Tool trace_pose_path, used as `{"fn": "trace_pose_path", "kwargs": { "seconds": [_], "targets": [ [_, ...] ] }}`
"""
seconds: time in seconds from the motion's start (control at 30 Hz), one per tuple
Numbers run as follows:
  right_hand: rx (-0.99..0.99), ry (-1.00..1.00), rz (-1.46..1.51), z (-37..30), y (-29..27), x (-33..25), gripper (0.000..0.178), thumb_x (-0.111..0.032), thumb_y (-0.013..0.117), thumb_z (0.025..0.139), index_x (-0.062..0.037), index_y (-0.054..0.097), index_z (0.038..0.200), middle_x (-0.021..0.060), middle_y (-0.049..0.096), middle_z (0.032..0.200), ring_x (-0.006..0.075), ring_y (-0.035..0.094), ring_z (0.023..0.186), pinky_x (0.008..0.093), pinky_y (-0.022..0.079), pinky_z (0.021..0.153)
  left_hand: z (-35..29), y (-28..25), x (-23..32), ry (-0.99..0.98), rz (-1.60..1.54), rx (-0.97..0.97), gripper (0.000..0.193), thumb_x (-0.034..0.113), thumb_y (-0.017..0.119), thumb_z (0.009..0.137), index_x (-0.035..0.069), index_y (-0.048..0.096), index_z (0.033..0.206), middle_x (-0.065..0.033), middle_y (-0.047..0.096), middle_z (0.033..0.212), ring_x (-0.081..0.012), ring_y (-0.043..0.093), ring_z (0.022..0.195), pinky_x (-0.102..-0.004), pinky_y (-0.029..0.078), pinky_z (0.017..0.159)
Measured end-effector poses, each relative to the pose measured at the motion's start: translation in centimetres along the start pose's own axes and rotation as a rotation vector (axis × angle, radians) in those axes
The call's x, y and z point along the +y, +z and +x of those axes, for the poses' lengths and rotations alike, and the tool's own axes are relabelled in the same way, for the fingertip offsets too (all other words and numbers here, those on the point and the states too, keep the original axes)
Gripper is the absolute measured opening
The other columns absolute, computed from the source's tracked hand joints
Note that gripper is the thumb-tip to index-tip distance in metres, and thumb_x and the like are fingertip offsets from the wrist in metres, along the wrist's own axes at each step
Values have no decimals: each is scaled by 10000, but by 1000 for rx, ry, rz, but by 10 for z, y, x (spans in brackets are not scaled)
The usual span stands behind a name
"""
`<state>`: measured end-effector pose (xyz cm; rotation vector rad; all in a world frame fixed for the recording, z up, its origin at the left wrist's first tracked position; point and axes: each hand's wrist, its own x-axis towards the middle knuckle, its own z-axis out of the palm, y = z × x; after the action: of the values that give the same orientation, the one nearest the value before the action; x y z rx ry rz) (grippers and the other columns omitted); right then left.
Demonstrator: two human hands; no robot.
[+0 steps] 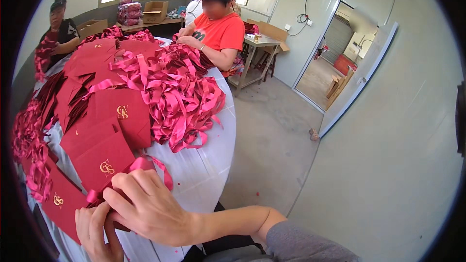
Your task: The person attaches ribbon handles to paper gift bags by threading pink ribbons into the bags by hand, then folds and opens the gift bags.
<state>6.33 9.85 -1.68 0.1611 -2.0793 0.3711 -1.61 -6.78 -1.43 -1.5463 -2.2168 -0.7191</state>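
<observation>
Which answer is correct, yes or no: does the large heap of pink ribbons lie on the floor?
No, the heap of pink ribbons lies on the white-covered table, above the grey floor.

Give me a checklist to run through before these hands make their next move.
1. Hands together at the work: ok; left hand and right hand meet at the table's near side.
2. Pink ribbon within reach: ok; it shows right beside the fingers.
3. Ribbon tied or untied: cannot tell; the hands cover most of it.
4. Nearest red paper bag with its gold emblem up: ok.
5. Ribbon heap apart from the hands: ok; it lies farther up the table.
</observation>
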Motion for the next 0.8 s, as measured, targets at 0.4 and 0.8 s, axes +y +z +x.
{"fn": "trace_pose_path", "kwargs": {
  "seconds": [0.4, 0.8],
  "targets": [
    [-1144, -35, 579, 93, -4, 57, 221, -142, 526, 835, 28, 655, 775, 196, 614, 780, 350, 601, 749, 423, 487, 684, 10, 18, 12, -2, -185, 301, 343, -111, 709, 693, -3, 569, 986, -123, 606, 857, -291, 556, 704, -378, 428, 629],
    [-1240, 332, 511, 100, -3, 37, 187, -114, 596, 793, 54, 677, 793, 116, 644, 647, 157, 614, 604, 309, 497, 594, 10, 25, 12, 32, -160, 376, 365, -43, 766, 667, 2, 570, 972, -87, 606, 815, -244, 550, 644, -347, 417, 589]
  ]
}}
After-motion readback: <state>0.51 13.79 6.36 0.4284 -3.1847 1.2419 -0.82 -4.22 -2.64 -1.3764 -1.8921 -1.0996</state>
